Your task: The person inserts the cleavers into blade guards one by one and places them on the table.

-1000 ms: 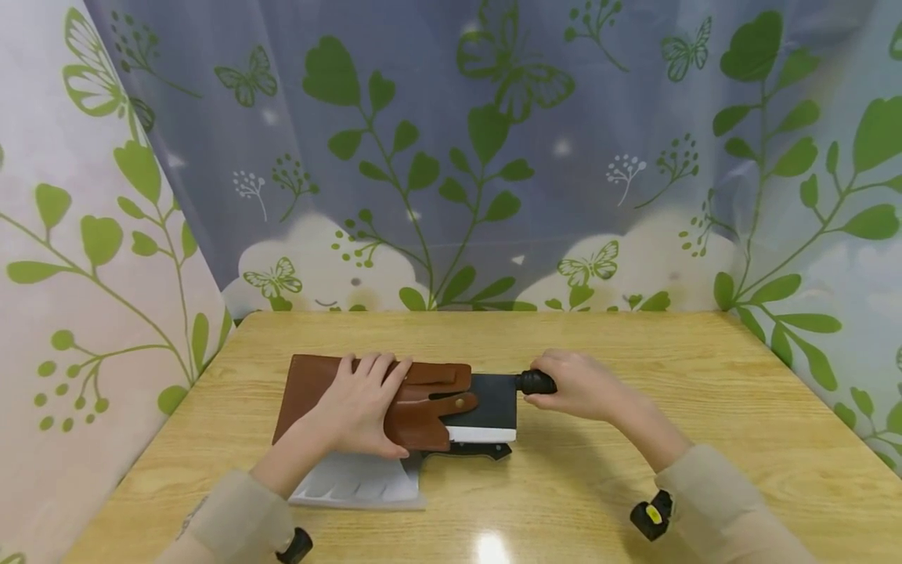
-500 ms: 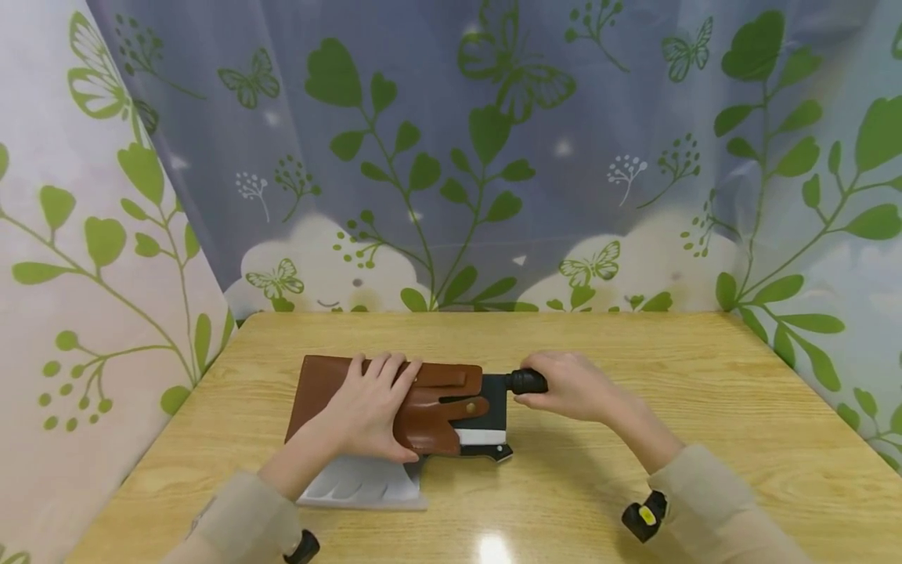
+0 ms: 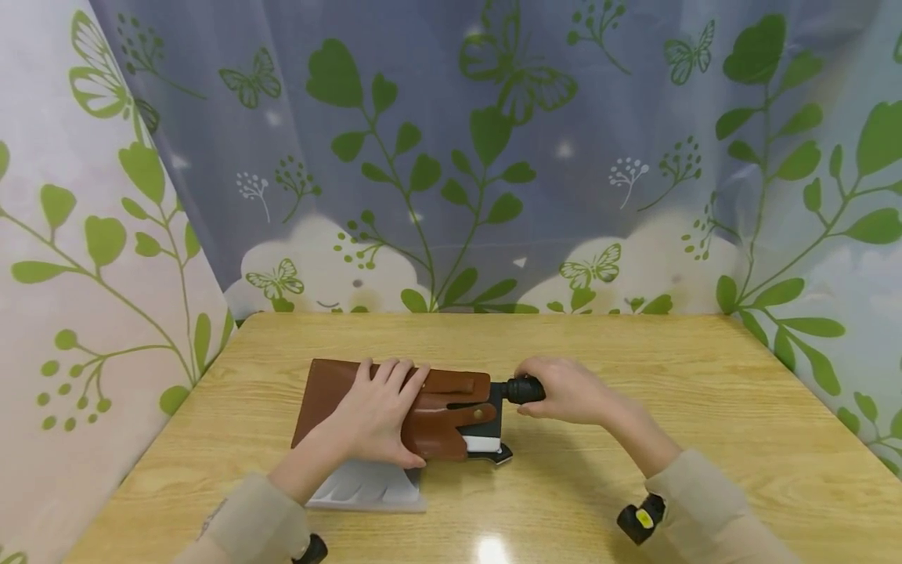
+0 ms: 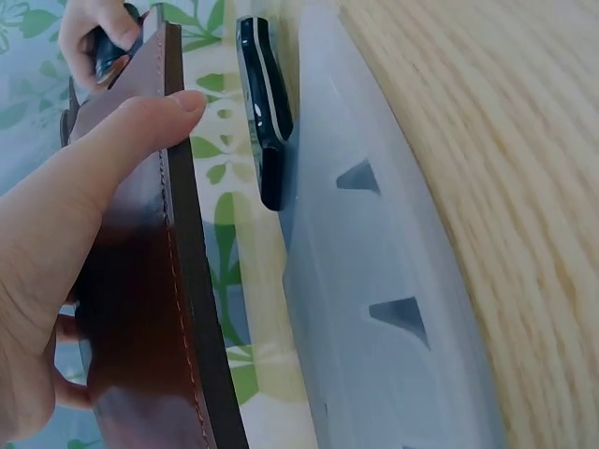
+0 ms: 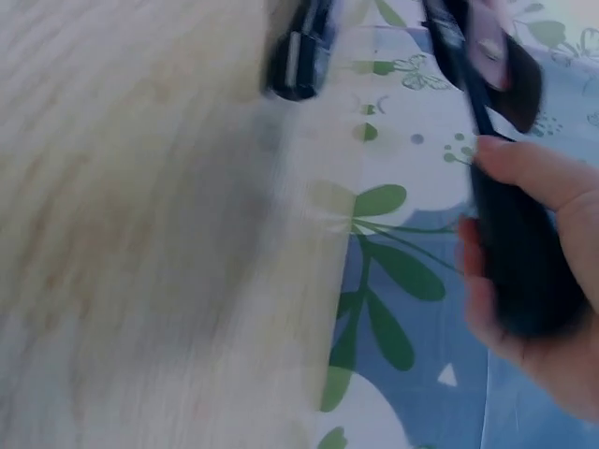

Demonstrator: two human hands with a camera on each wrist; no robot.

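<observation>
A cleaver with a dark blade (image 3: 486, 429) sits mostly inside a brown leather sheath (image 3: 438, 440); only a short strip of blade near the handle shows. My left hand (image 3: 380, 415) grips the sheath across its width, with the thumb (image 4: 173, 117) over the lower edge. The cleaver's black handle (image 3: 523, 390) is held in my right hand (image 3: 567, 389), fingers curled round it. The left wrist view shows the sheath raised on edge beside a second knife, its black handle (image 4: 265, 112) and broad pale blade (image 4: 374, 253) on the table.
The wooden table (image 3: 634, 470) extends around both hands. A patterned curtain (image 3: 451, 157) hangs along its back edge and at the sides. In the head view, the second knife lies below the sheath, partly hidden by it.
The cleaver's blade has gone deeper into the sheath, so less of it shows. The sheath and left hand have shifted right; the right hand has moved slightly left with the handle.
</observation>
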